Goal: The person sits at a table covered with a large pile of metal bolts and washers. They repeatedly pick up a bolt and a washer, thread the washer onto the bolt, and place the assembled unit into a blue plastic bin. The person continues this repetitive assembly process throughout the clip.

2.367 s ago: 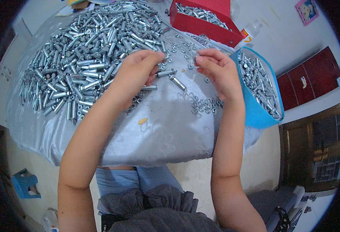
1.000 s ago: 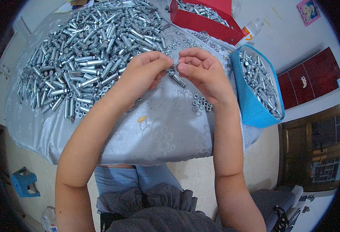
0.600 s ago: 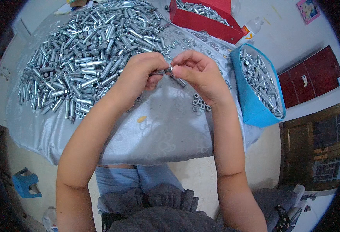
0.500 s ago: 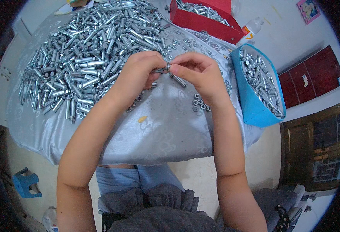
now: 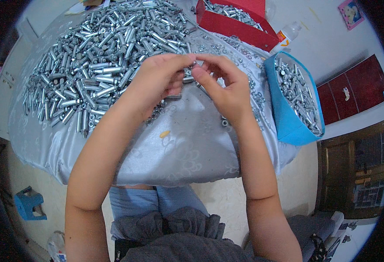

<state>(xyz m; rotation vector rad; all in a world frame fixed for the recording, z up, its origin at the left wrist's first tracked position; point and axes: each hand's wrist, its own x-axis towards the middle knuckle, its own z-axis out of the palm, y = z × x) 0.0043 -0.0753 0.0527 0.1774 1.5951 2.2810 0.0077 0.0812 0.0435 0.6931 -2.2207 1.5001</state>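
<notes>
Left hand [image 5: 159, 81] and right hand [image 5: 229, 85] met at the fingertips in the head view, above the far half of the table [image 5: 178, 161]. Between them showed a small metal part [image 5: 195, 64], touched by the right thumb from below. Each thumb and forefinger had come near a pinch; the fingers overlapped too much to tell which hand, if either, was clamped on it. Held this way, the part was apparently within reach of both sets of fingertips.

Bolts [image 5: 100, 67] were heaped from the table's left side to its far edge, next to the left hand, presumably for easy reach. Nuts [image 5: 224, 123] lay beside the right wrist; others were scattered toward the right edge, likely for the same reason. A loose bolt [image 5: 173, 96] lay just under the left fingers.

At the right edge stood a blue bin [image 5: 283, 122], filled with metal pieces, its high walls seemingly serving to contain them. A red box [image 5: 240, 32], also loaded, sat at the far right, with a bottle [image 5: 291, 30] beside it. A yellow bit [image 5: 165, 134] lay between the forearms, nearer the near edge.
</notes>
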